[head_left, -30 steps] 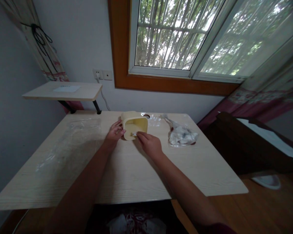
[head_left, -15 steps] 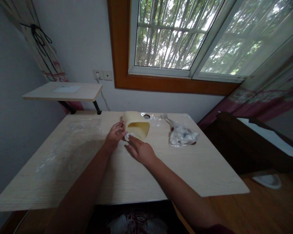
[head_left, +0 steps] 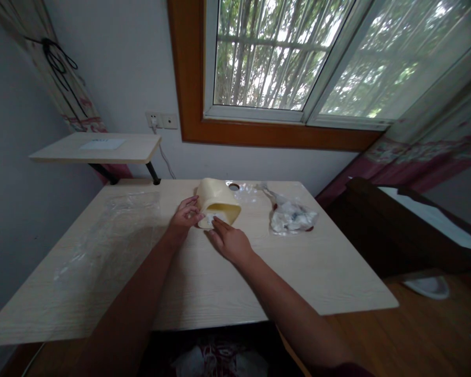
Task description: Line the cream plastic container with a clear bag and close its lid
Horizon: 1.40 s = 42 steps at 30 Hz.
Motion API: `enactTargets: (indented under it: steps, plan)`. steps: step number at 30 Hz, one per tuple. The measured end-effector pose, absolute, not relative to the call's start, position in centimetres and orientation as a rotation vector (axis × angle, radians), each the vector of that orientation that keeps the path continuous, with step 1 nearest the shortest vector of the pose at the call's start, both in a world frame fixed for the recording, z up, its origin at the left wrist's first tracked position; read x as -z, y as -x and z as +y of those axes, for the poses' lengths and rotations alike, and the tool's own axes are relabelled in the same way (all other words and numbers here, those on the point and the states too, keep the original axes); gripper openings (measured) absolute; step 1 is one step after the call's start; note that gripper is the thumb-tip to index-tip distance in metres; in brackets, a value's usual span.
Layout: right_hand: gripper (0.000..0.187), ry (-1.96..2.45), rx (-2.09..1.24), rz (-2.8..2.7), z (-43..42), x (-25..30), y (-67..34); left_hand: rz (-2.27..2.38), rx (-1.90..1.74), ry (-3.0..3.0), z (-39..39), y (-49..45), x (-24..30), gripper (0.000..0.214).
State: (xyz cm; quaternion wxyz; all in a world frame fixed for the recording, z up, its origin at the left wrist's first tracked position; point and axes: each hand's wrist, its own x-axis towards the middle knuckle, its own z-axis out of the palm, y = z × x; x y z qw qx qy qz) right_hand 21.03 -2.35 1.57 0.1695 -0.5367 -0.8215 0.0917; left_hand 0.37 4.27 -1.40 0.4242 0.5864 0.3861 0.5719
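A cream-yellow hollow plastic container (head_left: 215, 192) lies on the desk, its rounded opening facing me and to the right. At its front left edge is a small whitish piece (head_left: 208, 221) with dark marks, too blurred to name. My left hand (head_left: 183, 219) is closed at the container's left side, fingers on the wall and thumb by the whitish piece. My right hand (head_left: 232, 243) reaches in from the right. Its fingertips lie on the whitish piece, with the thumb just below; how firmly they pinch it is hard to see.
A knotted clear plastic bag (head_left: 293, 217) with things inside lies to the right. Clear plastic film (head_left: 113, 230) is spread on the desk (head_left: 337, 277) at left. A raised shelf (head_left: 98, 149) stands at the back left. A cable hole (head_left: 234, 186) is behind the container.
The container has tilted, so more of its upper surface and less of its inside shows. More of the whitish piece is visible. My right hand has moved slightly right.
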Motion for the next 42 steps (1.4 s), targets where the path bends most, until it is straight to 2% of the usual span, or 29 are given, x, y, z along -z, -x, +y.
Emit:
enactTargets:
  steps: [5,14,24,30,37,42]
  plan:
    - [0.051,1.221,-0.403,-2.357,-2.7,-1.1,-20.3,1.000,-1.407,-1.512,4.3,-0.3,1.5,0.027]
    - [0.054,1.527,-0.208,-2.331,-1.9,-1.1,-22.3,1.253,-1.419,-1.657,4.1,-0.1,0.4,0.025]
    - [0.050,1.599,-0.043,-2.323,-2.1,-1.7,-21.6,1.270,-1.288,-1.672,3.3,0.4,-1.4,0.028]
    - [0.060,1.647,-0.091,-2.349,-2.2,-1.7,-20.5,1.181,-1.252,-1.532,2.9,-0.4,-1.2,0.029]
    - [0.058,1.401,-0.263,-2.371,-2.6,-1.6,-19.7,1.078,-1.205,-1.408,2.7,-1.0,-1.1,0.032]
    - [0.057,1.466,-0.212,-2.391,-2.4,-1.9,-20.3,1.050,-1.227,-1.359,3.0,-1.1,-0.9,0.037]
